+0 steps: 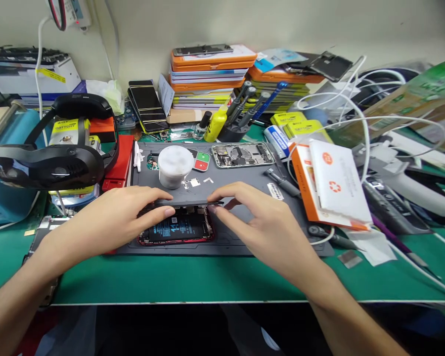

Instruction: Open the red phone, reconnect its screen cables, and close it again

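An opened red-framed phone (181, 228) lies on the grey work mat (237, 242), its black battery showing. Over its far edge a thin dark screen panel (189, 202) is raised, seen nearly edge-on. My left hand (122, 212) pinches the panel's left end between thumb and fingers. At the right end my right hand (255, 212) pinches it the same way, close to the phone's right side. A white round container (175, 168) stands just beyond the panel. Part of the phone's upper left is hidden by my left thumb.
Another opened phone (243, 154) and a grey screwdriver (282, 183) lie on the mat. A black headset (48, 163) sits at left. Orange and white boxes (330, 183), with white cables, are at right. A driver holder (235, 129) and stacked boxes (207, 79) stand behind.
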`<state>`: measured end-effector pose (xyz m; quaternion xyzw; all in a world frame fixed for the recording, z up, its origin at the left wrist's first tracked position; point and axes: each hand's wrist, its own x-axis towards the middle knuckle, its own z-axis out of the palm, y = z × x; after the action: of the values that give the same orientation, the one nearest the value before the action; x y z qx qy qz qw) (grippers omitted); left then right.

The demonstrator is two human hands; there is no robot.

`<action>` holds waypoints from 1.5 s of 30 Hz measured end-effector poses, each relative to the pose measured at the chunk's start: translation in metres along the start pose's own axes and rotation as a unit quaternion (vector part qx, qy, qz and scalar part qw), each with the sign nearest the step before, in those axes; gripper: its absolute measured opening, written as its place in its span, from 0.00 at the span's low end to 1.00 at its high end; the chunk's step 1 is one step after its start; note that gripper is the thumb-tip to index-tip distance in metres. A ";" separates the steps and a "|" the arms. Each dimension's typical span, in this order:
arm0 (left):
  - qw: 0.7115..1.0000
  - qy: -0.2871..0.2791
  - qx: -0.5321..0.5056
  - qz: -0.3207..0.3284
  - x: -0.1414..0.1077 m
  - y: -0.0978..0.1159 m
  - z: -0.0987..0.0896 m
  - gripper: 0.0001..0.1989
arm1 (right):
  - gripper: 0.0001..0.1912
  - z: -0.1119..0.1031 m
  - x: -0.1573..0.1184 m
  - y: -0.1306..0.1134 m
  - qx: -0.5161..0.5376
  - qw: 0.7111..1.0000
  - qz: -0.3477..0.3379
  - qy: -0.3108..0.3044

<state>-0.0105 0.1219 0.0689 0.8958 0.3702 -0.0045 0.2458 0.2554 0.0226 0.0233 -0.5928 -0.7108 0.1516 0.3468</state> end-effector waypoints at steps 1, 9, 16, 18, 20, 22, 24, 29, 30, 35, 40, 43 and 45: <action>1.000 -0.009 0.000 0.000 0.000 -0.001 0.000 0.26 | 0.06 0.000 0.000 0.000 0.001 1.000 0.000 -0.002; 0.999 -0.026 0.009 0.018 -0.005 -0.005 0.005 0.29 | 0.08 0.001 -0.011 0.002 0.007 1.000 -0.015 -0.013; 0.997 -0.009 0.051 0.055 -0.014 -0.006 0.014 0.31 | 0.10 0.008 -0.026 0.006 0.017 0.999 -0.025 -0.022; 0.996 -0.001 0.060 0.059 -0.015 -0.005 0.018 0.33 | 0.11 0.010 -0.030 0.008 0.013 0.999 -0.029 -0.023; 0.996 0.009 0.069 0.062 -0.017 -0.004 0.022 0.34 | 0.12 0.013 -0.034 0.010 0.007 0.999 -0.036 -0.023; 0.994 0.022 0.076 0.071 -0.019 -0.003 0.026 0.36 | 0.13 0.014 -0.038 0.013 0.003 0.999 -0.044 -0.023; 0.992 0.038 0.083 0.084 -0.021 -0.004 0.031 0.37 | 0.15 0.014 -0.041 0.016 0.000 0.999 -0.042 -0.028; 0.986 0.068 0.103 0.112 -0.023 -0.010 0.044 0.36 | 0.22 0.014 -0.048 0.020 -0.018 0.997 -0.051 -0.046; 0.985 0.072 0.105 0.115 -0.023 -0.012 0.046 0.36 | 0.23 0.015 -0.049 0.020 -0.029 0.997 -0.061 -0.047; 0.987 0.080 0.088 0.104 -0.025 -0.013 0.048 0.41 | 0.24 0.023 -0.053 0.021 -0.068 0.991 -0.112 -0.032; 0.988 0.085 0.079 0.100 -0.026 -0.014 0.049 0.39 | 0.30 0.029 -0.056 0.024 -0.065 0.990 -0.122 0.003; 0.988 0.089 0.080 0.099 -0.025 -0.016 0.050 0.39 | 0.33 0.030 -0.057 0.025 -0.043 0.994 -0.100 0.024; 0.988 0.091 0.078 0.096 -0.025 -0.017 0.051 0.40 | 0.32 0.031 -0.058 0.025 -0.039 0.995 -0.087 0.025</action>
<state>-0.0311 0.0926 0.0218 0.9402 0.3022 0.0716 0.1396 0.2569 -0.0202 -0.0327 -0.5453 -0.7564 0.0781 0.3528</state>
